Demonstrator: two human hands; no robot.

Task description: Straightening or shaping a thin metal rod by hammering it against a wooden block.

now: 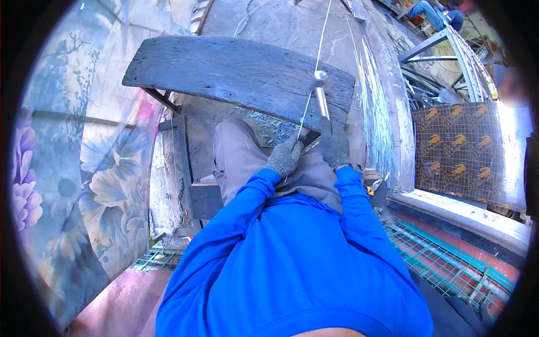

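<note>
My left hand (285, 156), in a grey knit glove, is closed around the lower end of a long thin metal rod (305, 108). The rod slants up across the right part of a dark, worn wooden bench (224, 70) and on past its far edge. My right hand (335, 144), gloved the same way, grips a hammer (321, 103) with a shiny metal shaft. Its rounded head points away from me, over the bench and right beside the rod. Whether the head touches the rod, I cannot tell.
Short cut metal pieces (279, 130) lie on the floor under the bench. A bundle of long thin rods (375, 106) runs along the right. Yellow-handled pliers (373, 190) lie by my right thigh. A flowered sheet (106, 168) hangs at left; a patterned board (457, 151) stands at right.
</note>
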